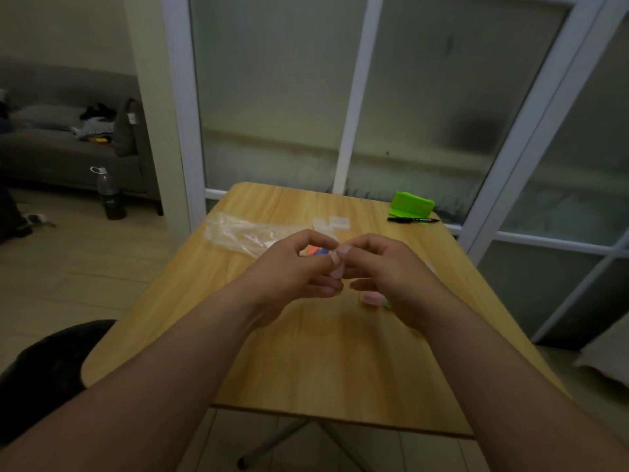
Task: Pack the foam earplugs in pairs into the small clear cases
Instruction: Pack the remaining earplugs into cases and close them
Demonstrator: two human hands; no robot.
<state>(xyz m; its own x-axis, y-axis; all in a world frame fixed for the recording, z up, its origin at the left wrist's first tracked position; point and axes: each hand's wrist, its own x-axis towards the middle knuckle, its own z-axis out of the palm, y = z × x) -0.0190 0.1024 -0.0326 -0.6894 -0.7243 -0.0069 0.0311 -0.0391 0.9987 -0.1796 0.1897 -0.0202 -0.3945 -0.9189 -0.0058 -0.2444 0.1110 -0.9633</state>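
Note:
My left hand [299, 267] and my right hand [377, 264] meet above the middle of the wooden table [306, 362]. Both pinch one small clear case [337, 265] between thumbs and fingertips. Whether the case holds anything is too dim to tell. Behind my fingers lie loose foam earplugs [316, 251], orange and blue, mostly hidden. A pink earplug [371, 298] lies on the table under my right hand. More small clear cases [332, 222] lie farther back.
A crumpled clear plastic bag [241, 233] lies at the table's left. A green holder [412, 205] and a black pen [412, 219] sit at the far right corner. Glass door panels stand behind the table. A bottle [110, 195] stands on the floor at left.

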